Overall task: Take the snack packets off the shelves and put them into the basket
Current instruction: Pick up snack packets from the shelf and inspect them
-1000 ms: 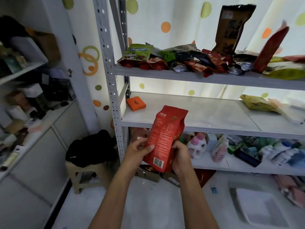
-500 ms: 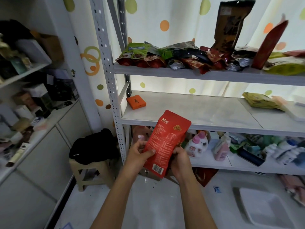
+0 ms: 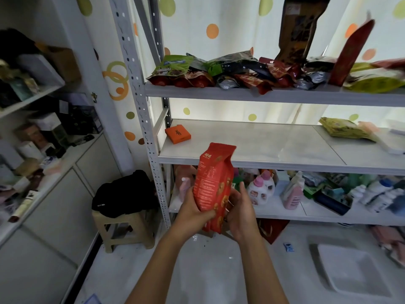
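A red snack packet stands upright in front of the middle shelf. My left hand grips its lower left side and my right hand holds its lower right side. Several more snack packets lie piled on the top shelf, with a tall brown packet and a tall red one leaning at the back. A yellow-green packet lies at the right of the middle shelf. A white basket sits on the floor at the lower right.
An orange box lies at the left of the middle shelf. Bottles and cleaning goods fill the bottom shelf. A stool with a black bag stands left of the rack's post. Cluttered cabinets line the left wall.
Both hands have turned the red packet from its flat face toward its narrow side and brought it more upright. The view has shifted a little.
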The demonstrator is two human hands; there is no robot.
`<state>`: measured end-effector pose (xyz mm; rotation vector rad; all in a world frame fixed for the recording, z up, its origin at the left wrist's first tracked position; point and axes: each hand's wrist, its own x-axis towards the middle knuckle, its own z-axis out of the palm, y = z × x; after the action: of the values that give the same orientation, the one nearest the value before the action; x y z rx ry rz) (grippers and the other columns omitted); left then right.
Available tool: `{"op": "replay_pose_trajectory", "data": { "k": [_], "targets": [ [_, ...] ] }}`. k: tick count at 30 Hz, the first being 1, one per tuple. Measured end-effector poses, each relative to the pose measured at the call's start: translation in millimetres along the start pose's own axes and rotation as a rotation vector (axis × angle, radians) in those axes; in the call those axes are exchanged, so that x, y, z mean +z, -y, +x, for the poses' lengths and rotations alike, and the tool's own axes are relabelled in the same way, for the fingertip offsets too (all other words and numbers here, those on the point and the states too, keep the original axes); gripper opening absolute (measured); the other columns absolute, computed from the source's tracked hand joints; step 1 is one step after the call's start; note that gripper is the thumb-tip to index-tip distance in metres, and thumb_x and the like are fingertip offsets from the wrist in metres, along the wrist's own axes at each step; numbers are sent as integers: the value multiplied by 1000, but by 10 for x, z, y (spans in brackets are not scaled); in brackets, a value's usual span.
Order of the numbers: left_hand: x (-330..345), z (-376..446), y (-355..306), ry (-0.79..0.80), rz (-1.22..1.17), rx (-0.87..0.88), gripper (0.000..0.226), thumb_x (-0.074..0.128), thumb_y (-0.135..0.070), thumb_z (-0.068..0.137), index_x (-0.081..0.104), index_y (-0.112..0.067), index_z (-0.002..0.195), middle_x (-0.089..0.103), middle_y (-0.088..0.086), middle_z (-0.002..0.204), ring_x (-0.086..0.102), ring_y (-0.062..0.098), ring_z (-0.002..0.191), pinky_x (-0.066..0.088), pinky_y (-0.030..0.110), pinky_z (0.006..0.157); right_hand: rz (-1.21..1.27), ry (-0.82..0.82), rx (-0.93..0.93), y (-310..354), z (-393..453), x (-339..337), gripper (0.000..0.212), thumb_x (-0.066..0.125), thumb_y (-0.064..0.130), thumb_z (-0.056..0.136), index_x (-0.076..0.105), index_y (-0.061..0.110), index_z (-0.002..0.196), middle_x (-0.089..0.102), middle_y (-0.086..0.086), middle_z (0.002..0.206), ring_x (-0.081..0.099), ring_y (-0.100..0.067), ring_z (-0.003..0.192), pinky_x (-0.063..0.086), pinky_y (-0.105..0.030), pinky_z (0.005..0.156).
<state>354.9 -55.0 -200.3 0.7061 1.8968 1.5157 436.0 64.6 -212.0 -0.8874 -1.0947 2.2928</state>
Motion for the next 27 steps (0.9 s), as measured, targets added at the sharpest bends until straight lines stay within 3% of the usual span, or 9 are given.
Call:
{"op": "replay_pose_trajectory", "data": {
  "k": [2,5,9,12,14,17,22,24,27],
  "targets": [
    [15,-46,-26,-35,-60,7,85,75,-29,65,35,-29,139,57,0,124,62,11,109,56,31,89,-40,9,-26,25,-27,17,37,48,41,100,70,13,112,74,-8,105,68,-22,101,54,-42,86],
    [-13,-87,-50,1,-151,-18,76,63,-20,63,42,-32,135,61,4,122,63,17,108,56,39,91,-161,28,-71,37,-42,43,23,62,24,94,70,14,113,72,-14,105,68,-27,95,56,-41,80],
    [-112,-119,-105,-16,-306,-58,65,52,-16,59,59,-33,121,57,15,126,59,32,114,52,54,94,-270,97,-38,64,-120,73,35,68,42,87,70,22,115,73,-5,109,69,-25,101,54,-38,79],
    [-229,-165,-273,-76,-259,-51,33,44,-22,94,63,-24,120,71,8,110,67,26,104,54,44,90,-228,166,-73,139,-160,62,35,70,34,87,67,14,116,74,-4,110,70,-21,103,53,-34,79],
    [-343,-127,-378,-121,-229,-28,31,38,-20,103,67,-20,116,75,5,100,72,23,93,56,36,81,-225,172,-138,225,-153,98,37,72,26,85,63,10,118,73,-6,111,69,-24,105,54,-35,79],
    [-461,-35,-569,-195,-202,40,25,47,-17,101,69,-19,111,76,6,93,74,25,84,59,32,71,-248,172,-218,393,-109,236,36,72,19,86,60,5,116,73,-9,112,69,-26,104,55,-36,78],
    [-608,207,-1035,-370,-192,153,13,62,-16,93,72,-16,101,76,4,88,73,18,76,58,26,60,-323,209,-362,873,-69,583,9,62,18,94,60,9,97,74,-9,99,72,-19,89,57,-27,64],
    [-679,290,-1277,-399,-187,233,12,60,-14,94,70,-16,100,74,2,90,71,10,73,55,20,56,-372,212,-450,1097,-28,740,9,61,17,96,59,9,93,73,-13,99,72,-21,87,59,-31,66],
    [-781,380,-1580,-402,-184,315,13,55,-18,97,68,-16,97,71,0,92,70,12,81,57,24,66,-398,180,-537,1391,64,976,11,60,19,96,58,9,91,73,-12,95,70,-22,82,58,-41,73]
  ]
}}
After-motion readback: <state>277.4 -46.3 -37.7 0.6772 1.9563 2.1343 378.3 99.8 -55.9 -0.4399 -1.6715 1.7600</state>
